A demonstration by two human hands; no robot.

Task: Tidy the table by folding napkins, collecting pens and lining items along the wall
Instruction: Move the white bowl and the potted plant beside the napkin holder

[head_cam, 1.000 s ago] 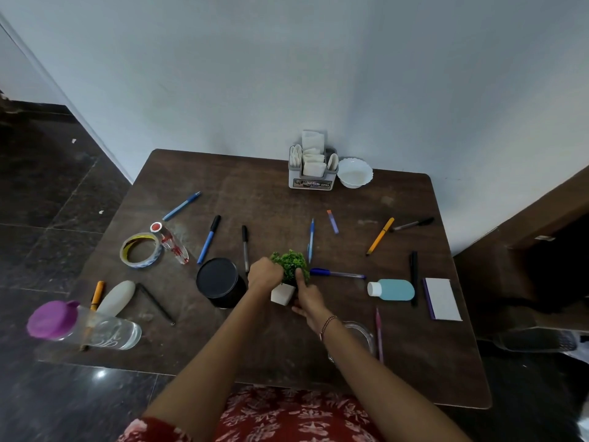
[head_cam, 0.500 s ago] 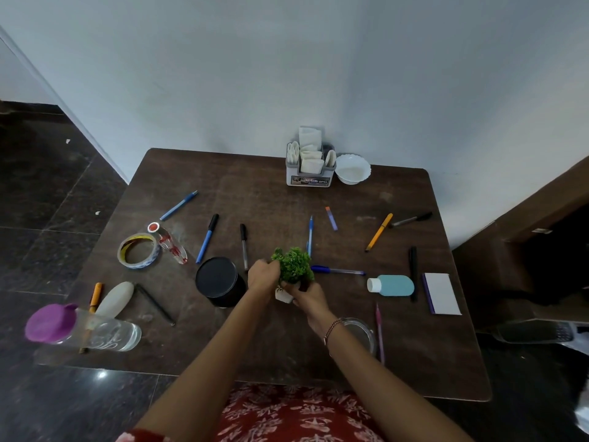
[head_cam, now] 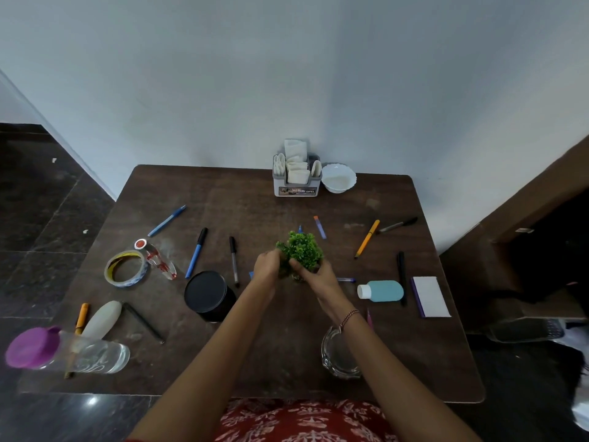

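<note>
A person in a red floral-print garment (head_cam: 306, 422) reaches both arms over a dark brown wooden surface (head_cam: 287, 346). Nearest the front edge, a clear plastic bottle with a purple cap (head_cam: 79, 355) lies on its side at the left corner. A clear glass ashtray (head_cam: 338, 355) sits just beside the right forearm.

Further in, the left hand (head_cam: 267, 269) and the right hand (head_cam: 314, 274) grasp the lower part of a small green leafy plant (head_cam: 301, 250), fingers curled into the foliage. Its pot is hidden behind them, and whether it touches the surface cannot be told. The plant stands upright between the two hands, near the middle of the surface.

A round black tin (head_cam: 207, 295) stands just left of the left forearm. A teal plastic bottle with a white cap (head_cam: 381, 291) lies on its side to the right, near a white notepad with a purple edge (head_cam: 430, 296). A blue marker with a black cap (head_cam: 197, 256) and a roll of yellow-lined tape (head_cam: 126, 268) lie to the left, and an orange pen (head_cam: 367, 239) to the right, all apart from the hands.

At the far edge, against the pale wall (head_cam: 287, 74), a grey-and-white napkin holder (head_cam: 296, 189) packed with folded white napkins (head_cam: 293, 148) stands just beside a white scalloped bowl (head_cam: 338, 181).
</note>
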